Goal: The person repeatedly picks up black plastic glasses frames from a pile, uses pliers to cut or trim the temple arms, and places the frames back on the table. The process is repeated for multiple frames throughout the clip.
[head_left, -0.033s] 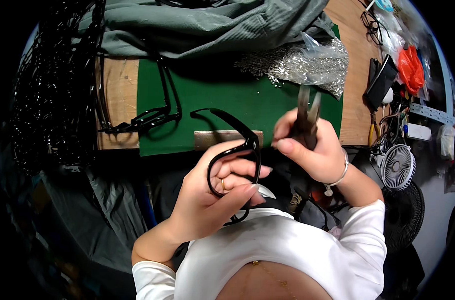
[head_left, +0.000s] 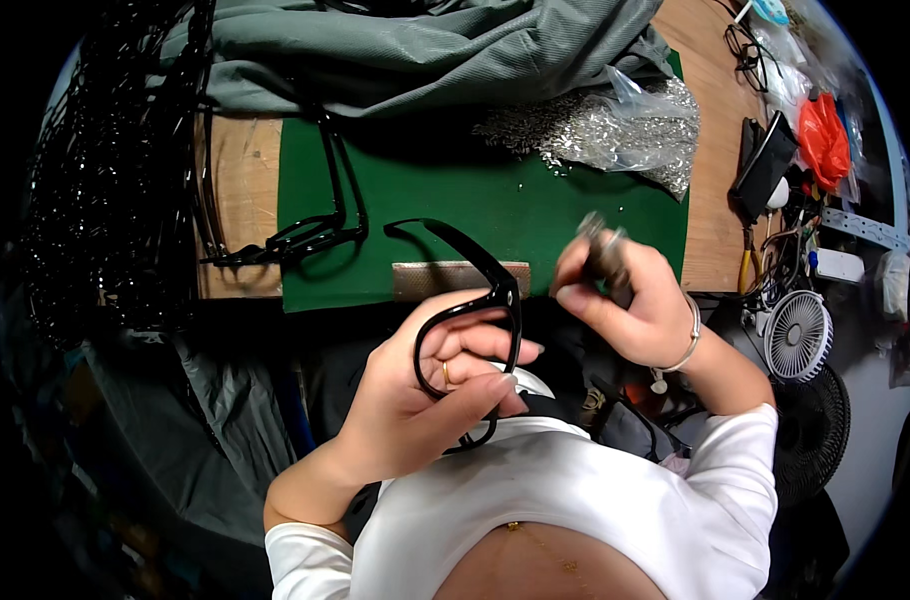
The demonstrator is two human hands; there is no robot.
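Note:
My left hand (head_left: pixel 400 400) is closed on a black glasses frame (head_left: pixel 418 345), thumb and fingers pinching it near the bridge. One temple arm of the frame stretches away over a green mat (head_left: pixel 425 185). My right hand (head_left: pixel 630 300), to the right of the frame and apart from it, is wrapped round metal pliers (head_left: pixel 607 262), whose jaws are blurred by motion. Beneath the temple arm, a small brownish block (head_left: pixel 475 281) lies at the mat's near edge. More black glasses frames (head_left: pixel 325 232) rest at the left of the mat.
A heap of tiny silvery metal pieces (head_left: pixel 600 135) spills from a clear bag at the back right. Grey cloth (head_left: pixel 395 60) covers the back. A large pile of shiny black frames (head_left: pixel 105 200) fills the left. At right are a phone (head_left: pixel 762 168), yellow-handled pliers (head_left: pixel 745 265) and a small fan (head_left: pixel 798 335).
The pliers in my right hand have tilted, so their jaws, which pointed up and apart, now look foreshortened and smeared. My left hand and the glasses frame stay nearly where they were.

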